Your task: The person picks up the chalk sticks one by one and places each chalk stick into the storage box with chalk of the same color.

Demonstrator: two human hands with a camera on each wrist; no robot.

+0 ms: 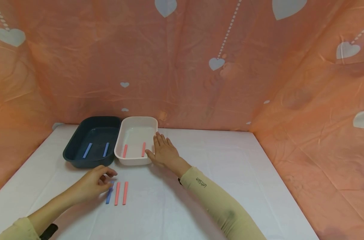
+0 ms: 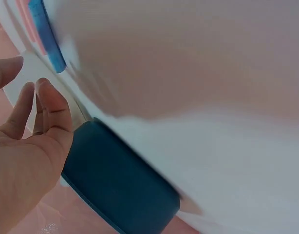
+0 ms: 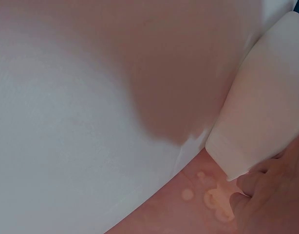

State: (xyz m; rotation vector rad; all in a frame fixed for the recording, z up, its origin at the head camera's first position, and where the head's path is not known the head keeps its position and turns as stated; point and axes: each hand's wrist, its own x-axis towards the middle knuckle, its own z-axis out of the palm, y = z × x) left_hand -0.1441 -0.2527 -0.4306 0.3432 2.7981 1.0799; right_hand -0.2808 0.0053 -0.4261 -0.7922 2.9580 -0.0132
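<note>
A blue stick (image 1: 109, 195) lies on the white bench (image 1: 214, 166), on the near side of two trays. Just to its right, roughly parallel, lie a pink stick (image 1: 117, 194) and a second pink stick (image 1: 125, 193). The person's left hand (image 1: 93, 185) is over the blue stick's far end, fingers loosely bent, with a gap between thumb and fingertips and nothing held.

Beyond, the dark tray (image 1: 89, 163) holds two blue sticks (image 1: 106, 149); the white tray (image 1: 135, 161), close beside it, holds two pink sticks (image 1: 125, 151). The right hand (image 1: 165, 153) is at the white tray's right side, its fingers extended and gripping nothing. Behind is an orange curtain (image 1: 184, 93) with pale hearts.

A clean pick-up of the blue stick would probably need the left thumb and fingertips lowered to either side of it, clear of the neighbouring pink stick. The right hand would do best with light pressure, so the white tray does not shift.

Whether the left thumb touches the blue stick is hard to tell. In the left wrist view the pink sticks are cut off; in the right wrist view the fingertips are partly hidden, so their contact is uncertain.
</note>
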